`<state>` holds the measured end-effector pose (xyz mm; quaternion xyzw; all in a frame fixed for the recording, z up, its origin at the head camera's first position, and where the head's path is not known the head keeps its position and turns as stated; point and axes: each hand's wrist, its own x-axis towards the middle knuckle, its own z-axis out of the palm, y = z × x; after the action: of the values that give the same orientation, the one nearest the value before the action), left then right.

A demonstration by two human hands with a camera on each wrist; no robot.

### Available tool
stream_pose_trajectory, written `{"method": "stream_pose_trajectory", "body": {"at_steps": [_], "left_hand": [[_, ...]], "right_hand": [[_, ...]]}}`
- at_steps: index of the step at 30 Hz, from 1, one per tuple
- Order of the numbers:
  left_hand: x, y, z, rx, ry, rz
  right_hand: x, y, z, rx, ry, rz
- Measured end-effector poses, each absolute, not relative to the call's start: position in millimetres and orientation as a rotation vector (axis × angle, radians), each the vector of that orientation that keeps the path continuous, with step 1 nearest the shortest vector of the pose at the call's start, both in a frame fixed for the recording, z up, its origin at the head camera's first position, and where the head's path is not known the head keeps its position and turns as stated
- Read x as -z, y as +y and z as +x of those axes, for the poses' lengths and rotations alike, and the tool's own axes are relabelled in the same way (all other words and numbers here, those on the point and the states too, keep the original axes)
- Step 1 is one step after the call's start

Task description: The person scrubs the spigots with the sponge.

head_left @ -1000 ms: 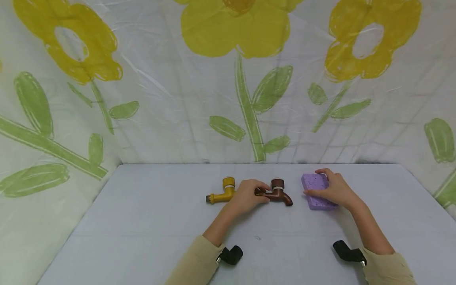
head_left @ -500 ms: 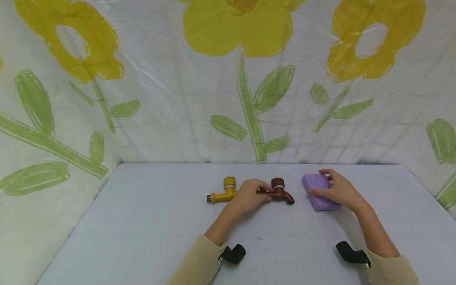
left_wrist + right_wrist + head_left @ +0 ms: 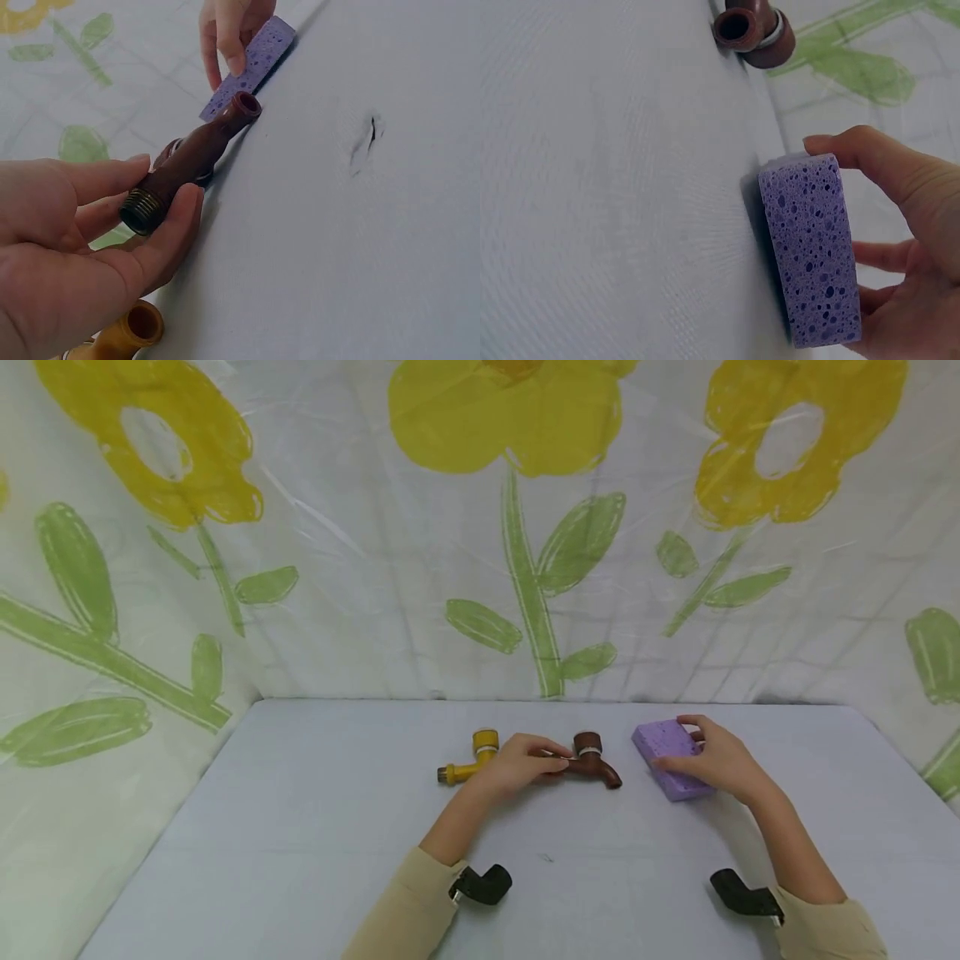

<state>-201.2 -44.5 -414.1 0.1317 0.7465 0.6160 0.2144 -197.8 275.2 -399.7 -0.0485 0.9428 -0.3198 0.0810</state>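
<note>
The left hand [image 3: 519, 766] holds the brown tap [image 3: 191, 159] in its grip, near the yellow tap [image 3: 457, 773] on the bench [image 3: 315, 827]. The right hand [image 3: 720, 764] grips the purple sponge [image 3: 811, 255].

The right hand [image 3: 718, 765] has turned the purple sponge [image 3: 663, 742] to a greater slant

A yellow tap [image 3: 483, 762] on the left and a brown tap [image 3: 592, 763] right of it make two; one sponge [image 3: 662, 741] farther right. Two hands, left hand [image 3: 517, 766] and right hand [image 3: 716, 766]. Nearer, two sleeves [image 3: 405, 897] and two black gadgets [image 3: 483, 885], one per sleeve. One table [image 3: 322, 802]. On the far backdrop [image 3: 360, 635], three large yellow flowers [image 3: 502, 422].
</note>
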Motion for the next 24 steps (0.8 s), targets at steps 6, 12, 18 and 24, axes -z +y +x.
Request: {"method": "stream_pose_trajectory", "body": {"at_steps": [6,12,18,24], "left_hand": [[414,-43,-200,-1.877,1.833,0.207],[416,-43,-199,-1.992,1.784,0.191],[413,-42,-195,-2.095,1.754,0.168],[413,-40,-195,-2.156,1.727,0.161]], "right_hand": [[399,275,-198,0.888,2.870,-0.189],[398,274,-197,0.872,2.869,-0.185],[395,272,-194,0.889,2.903,-0.197],[388,268,-189,0.940,2.915,-0.199]]}}
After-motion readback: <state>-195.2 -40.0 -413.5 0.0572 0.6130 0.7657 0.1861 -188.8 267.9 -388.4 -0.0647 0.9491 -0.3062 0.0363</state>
